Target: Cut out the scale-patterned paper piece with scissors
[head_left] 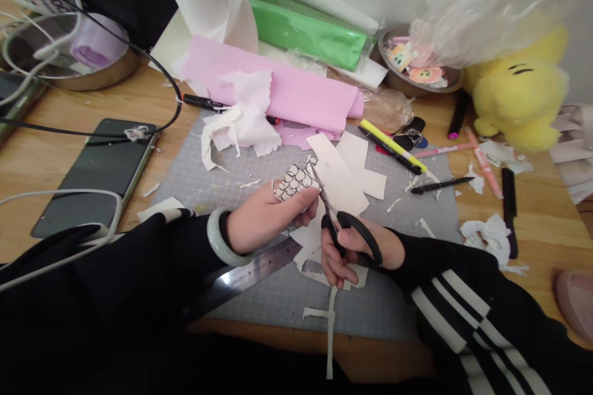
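Observation:
My left hand (273, 213) pinches a small white paper piece (296, 181) drawn with black scale-like outlines. In my right hand (349, 250) is a pair of scissors (354, 228) with black handles, its blades pointing up and left to the right edge of that piece. Whether the blades are cutting into the paper I cannot tell. Below and behind the hands, white card pieces (340, 173) overlap on a grey cutting mat (259, 299). A metal ruler (259, 268) lies partly under my left forearm.
Pink crepe paper (278, 89) and a green pack (310, 31) lie at the back. Markers, among them a yellow one (393, 145), are to the right. A dark phone (97, 176) and cables lie left. A metal bowl (391, 74) and yellow plush toy (514, 92) stand back right. Paper scraps are scattered around.

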A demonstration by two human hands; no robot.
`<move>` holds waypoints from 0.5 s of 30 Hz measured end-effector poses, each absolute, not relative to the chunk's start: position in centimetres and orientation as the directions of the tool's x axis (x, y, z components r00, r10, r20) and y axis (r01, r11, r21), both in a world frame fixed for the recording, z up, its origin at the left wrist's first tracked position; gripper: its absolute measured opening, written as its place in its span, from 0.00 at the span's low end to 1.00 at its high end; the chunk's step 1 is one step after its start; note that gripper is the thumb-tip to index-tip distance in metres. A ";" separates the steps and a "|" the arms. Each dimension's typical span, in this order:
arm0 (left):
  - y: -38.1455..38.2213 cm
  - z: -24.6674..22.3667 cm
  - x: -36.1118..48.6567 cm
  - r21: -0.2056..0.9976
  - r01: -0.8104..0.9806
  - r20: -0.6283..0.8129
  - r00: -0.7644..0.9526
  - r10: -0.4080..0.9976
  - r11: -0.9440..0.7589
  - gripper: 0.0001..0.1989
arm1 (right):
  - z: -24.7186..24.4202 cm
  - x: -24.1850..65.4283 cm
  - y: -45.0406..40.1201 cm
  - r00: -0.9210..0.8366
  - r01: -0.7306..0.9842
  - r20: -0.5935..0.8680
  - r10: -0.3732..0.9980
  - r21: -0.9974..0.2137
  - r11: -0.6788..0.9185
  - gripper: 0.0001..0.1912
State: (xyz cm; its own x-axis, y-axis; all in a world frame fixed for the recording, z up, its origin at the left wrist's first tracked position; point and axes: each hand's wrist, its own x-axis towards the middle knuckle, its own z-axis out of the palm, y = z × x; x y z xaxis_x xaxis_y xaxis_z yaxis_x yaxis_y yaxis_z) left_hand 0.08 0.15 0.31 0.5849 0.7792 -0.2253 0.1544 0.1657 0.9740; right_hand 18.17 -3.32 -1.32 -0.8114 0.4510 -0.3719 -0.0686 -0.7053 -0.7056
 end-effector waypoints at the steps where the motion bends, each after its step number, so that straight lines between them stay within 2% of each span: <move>1: 0.2 0.3 0.1 0.974 0.154 -0.226 0.584 0.780 0.167 0.18 | -1.3 18.2 -3.3 -0.810 -0.067 -0.374 0.452 -0.706 -0.705 0.26; 15: 0.3 0.3 0.1 0.975 0.157 -0.219 0.592 0.776 0.155 0.18 | -1.3 18.1 -3.2 -0.817 -0.077 -0.346 0.461 -0.727 -0.682 0.26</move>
